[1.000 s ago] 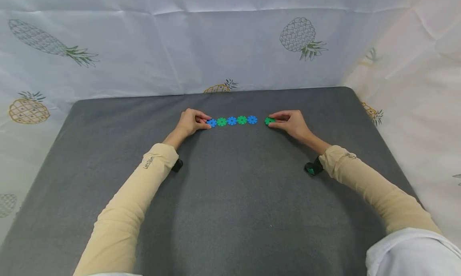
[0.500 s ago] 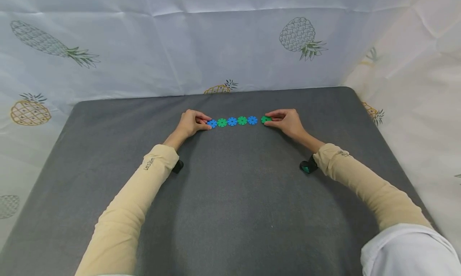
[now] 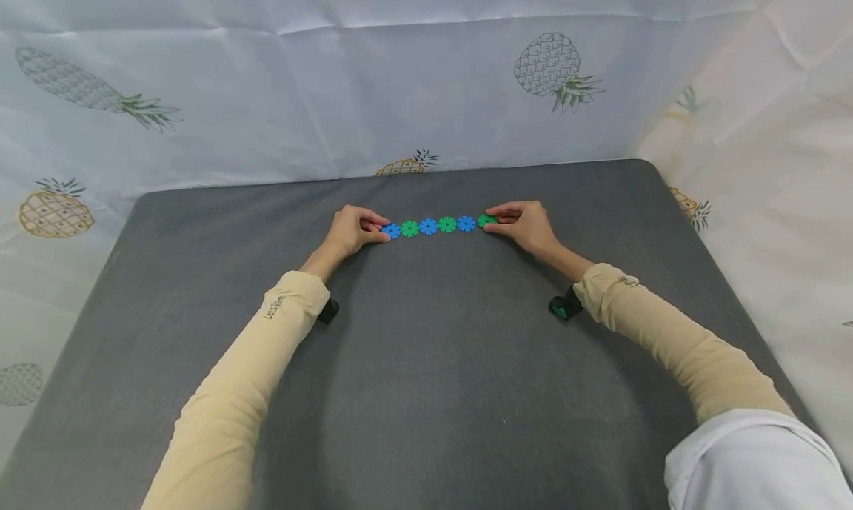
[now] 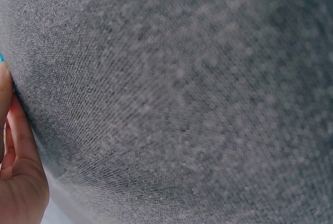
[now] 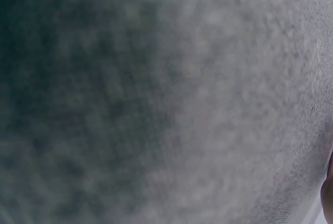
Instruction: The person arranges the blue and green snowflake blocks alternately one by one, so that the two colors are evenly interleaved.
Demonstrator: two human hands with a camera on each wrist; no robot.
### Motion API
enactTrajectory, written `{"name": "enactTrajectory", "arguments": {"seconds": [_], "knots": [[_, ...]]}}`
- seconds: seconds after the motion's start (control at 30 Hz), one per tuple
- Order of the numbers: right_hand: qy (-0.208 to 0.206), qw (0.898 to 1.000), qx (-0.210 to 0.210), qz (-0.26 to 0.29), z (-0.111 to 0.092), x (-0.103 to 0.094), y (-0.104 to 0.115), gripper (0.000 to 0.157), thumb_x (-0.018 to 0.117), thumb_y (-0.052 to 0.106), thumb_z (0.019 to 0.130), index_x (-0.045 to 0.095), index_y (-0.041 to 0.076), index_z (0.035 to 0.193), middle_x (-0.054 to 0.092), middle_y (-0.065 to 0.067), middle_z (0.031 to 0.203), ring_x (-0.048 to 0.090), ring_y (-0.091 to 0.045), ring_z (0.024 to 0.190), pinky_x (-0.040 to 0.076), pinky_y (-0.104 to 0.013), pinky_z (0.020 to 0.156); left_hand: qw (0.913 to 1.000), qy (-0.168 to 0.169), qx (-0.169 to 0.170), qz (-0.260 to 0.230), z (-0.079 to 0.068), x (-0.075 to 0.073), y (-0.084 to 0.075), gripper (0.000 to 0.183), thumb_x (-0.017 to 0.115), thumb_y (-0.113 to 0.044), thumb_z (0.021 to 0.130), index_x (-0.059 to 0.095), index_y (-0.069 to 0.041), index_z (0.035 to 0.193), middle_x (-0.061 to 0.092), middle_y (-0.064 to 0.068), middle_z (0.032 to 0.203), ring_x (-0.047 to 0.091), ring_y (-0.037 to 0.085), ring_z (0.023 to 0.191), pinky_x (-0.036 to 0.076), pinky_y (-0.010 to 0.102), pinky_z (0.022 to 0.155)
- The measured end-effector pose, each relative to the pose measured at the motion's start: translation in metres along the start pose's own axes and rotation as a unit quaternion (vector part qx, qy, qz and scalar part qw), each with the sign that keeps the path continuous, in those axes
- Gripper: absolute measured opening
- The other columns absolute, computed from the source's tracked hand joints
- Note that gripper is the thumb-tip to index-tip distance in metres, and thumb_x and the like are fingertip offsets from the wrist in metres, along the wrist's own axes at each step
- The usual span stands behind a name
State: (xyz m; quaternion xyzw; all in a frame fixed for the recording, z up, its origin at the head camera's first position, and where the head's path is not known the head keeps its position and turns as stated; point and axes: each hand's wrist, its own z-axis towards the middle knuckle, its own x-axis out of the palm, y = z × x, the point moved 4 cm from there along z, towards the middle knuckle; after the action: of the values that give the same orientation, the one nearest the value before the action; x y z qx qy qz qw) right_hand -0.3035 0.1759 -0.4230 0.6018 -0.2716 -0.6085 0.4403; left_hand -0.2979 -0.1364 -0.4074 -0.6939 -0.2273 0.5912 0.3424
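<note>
Toothed plastic discs in blue and green form a row across the far part of the table in the head view. At its left end, my left hand (image 3: 348,231) pinches a blue disc (image 3: 393,231) between thumb and fingers. Beside that come a green disc (image 3: 409,229), a blue one (image 3: 429,226), another green one (image 3: 447,224) and another blue one (image 3: 466,223). My right hand (image 3: 529,225) pinches a green disc (image 3: 486,220) close to the row's right end; whether it touches its blue neighbour I cannot tell. Both wrist views show mostly grey cloth.
Grey cloth covers the table (image 3: 426,391). A white curtain (image 3: 426,81) printed with pineapples hangs behind the far edge and along the sides. Each wrist carries a small black camera, such as the right wrist camera (image 3: 565,305).
My right hand has moved left with the green disc, narrowing the gap to the row's last blue disc. My left hand keeps its pinch at the other end.
</note>
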Motion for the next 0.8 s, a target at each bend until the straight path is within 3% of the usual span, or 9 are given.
{"name": "enactTrajectory", "arguments": {"seconds": [0.4,0.8], "knots": [[-0.009,0.999,-0.004,-0.049,0.0006,0.0017,0.0045,0.03,0.079,0.01,0.079,0.073,-0.001,0.106,0.07,-0.017,0.105,0.067,-0.026,0.095,0.052,-0.022,0.077,1.0,0.001,-0.002,-0.005,0.0002,0.001,0.0012,0.026,0.077,-0.01,0.082,0.074,0.0,0.106,0.069,0.014,0.086,0.057,0.012,0.069,0.043,0.02,0.062],[0.03,0.999,0.006,-0.04,0.0011,-0.0014,0.0089,0.032,0.079,0.004,0.078,0.071,-0.003,0.108,0.069,-0.018,0.109,0.065,-0.027,0.099,0.05,-0.018,0.077,0.9999,0.004,-0.013,-0.005,0.002,0.0004,0.0001,0.027,0.077,-0.009,0.081,0.074,0.0,0.106,0.069,0.013,0.086,0.057,0.012,0.07,0.042,0.019,0.062]]}}
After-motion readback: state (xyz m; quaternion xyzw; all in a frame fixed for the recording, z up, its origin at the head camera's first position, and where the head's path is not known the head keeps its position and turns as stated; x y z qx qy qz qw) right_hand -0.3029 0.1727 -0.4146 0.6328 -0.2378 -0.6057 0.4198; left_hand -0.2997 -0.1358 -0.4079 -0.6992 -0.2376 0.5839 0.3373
